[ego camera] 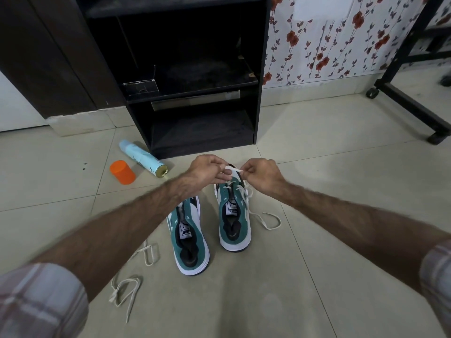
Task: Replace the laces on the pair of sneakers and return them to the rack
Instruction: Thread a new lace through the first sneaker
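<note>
Head view looks down at two bare forearms reaching forward over a pale tiled floor [317,147], with plaid sleeves cut off at the bottom corners. The toe of the right green-and-white suede sneaker [234,215] is hidden behind the hands, and the left forearm covers the front of the left green-and-white sneaker [189,240]. Both hands are slightly blurred, so single fingertips are hard to make out. The left hand [210,170] and the right hand [262,175] meet just above the right sneaker's toe end, wrists raised, knuckles up. The fingers of each hand are curled and pinch a flat white shoelace [233,170] stretched between them; this lace runs down through the front eyelets, and its loose end [266,219] curls on the floor to the right of the shoe. The two sneakers stand side by side, heels toward the camera. A second cream shoelace [127,291] lies loose on the floor at lower left. Beyond the hands stands a black open shelf rack [258,69]; a pale blue spray can [142,158] lies on its side beside an orange plastic cap [122,172].
</note>
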